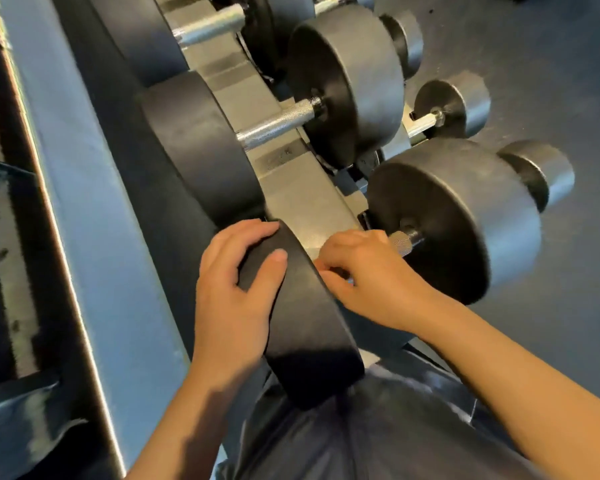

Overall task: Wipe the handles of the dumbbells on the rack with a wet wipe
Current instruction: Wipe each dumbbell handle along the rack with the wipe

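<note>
Nearest dumbbell (440, 216) sitting on the rack (291, 188), heavy and not budging, so no lifting needed. Left hand (236, 289) spread over the near weight (305, 323), steadying it. Right hand (361, 271) curled round the knurled handle (400, 241), grippy steel. Wipe pretty much hidden under those fingers, can't make it out.
</note>
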